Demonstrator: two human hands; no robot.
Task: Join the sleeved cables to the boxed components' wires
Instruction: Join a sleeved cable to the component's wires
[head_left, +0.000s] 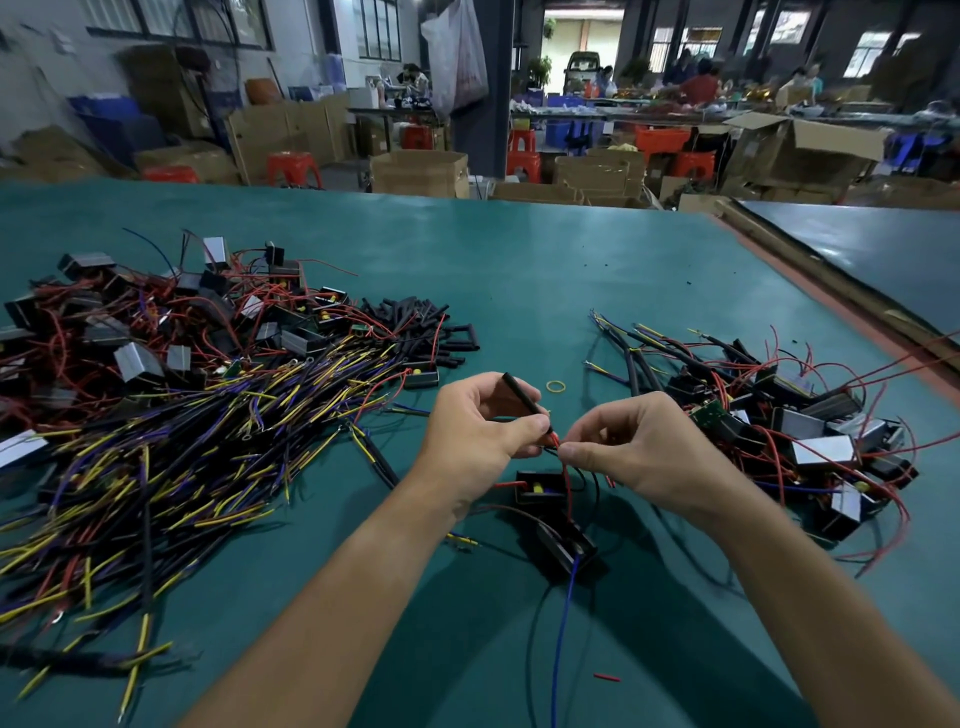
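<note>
left hand (480, 431) pinches a black sleeved cable (522, 397) between thumb and fingers, the free end sticking up and away from me. right hand (639, 449) pinches the tip of a red wire (567, 486) just where the cable's near end meets it. each hand is clamped on its own piece, fingertips almost touching.

the red wire runs down to a small open black box (532, 498) lying on the green table (519, 270) just under the hands. a second black box (563, 551) lies nearer me, with a blue wire (561, 623) trailing toward me.

handling, my judgement: everything here is light. the cable is limp along its length and the sleeve is probably a little slick, so i hold it close to the working end. the red wire is thin and springy, and its bare strands would likely fray if over-twisted. grip on the insulation just behind the tip. the box will drag if pulled, so keep slack.

a pile of sleeved cables (208, 415) lies left, a pile of wired boxes (810, 436) right.
</note>
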